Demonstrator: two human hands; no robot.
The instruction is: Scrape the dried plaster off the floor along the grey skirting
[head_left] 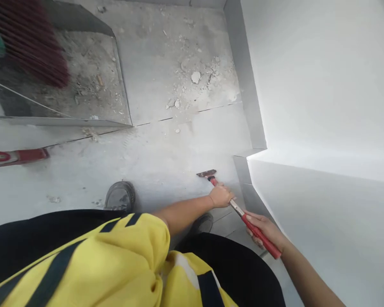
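A floor of pale grey tiles (166, 157), dusty and crossed by dark joints, spreads under everything. A smooth white wall (313, 76) rises along the right, stepping out at a corner, and a grey tile skirting (248, 81) follows its foot. The person wears black trousers (243, 268) and a yellow top with dark bands (115, 264). At the upper left lies a wide, low-sided dustpan (57, 122) with grey dust and broken bits strewn over its bottom. A broom with dark red bristles (35, 47) and a green part rests over the dustpan, cut off by the edge of the view.

The long scraper with red grips and a bare metal middle (237, 209) slants near the skirting, its dirty flat blade (206, 173) low over the tiles; whether it touches them cannot be told. Just below the dustpan, a red and silver tool (28, 156) enters from the left edge, only partly in view. Two dark shoes (120, 197) show beside the trousers.

The right hand (265, 230) is wrapped around the scraper's lower red grip; the left hand (222, 195) is closed around its shaft, nearer the blade. Beyond them, a whitish chunk (196, 77) sits among smaller crumbs.
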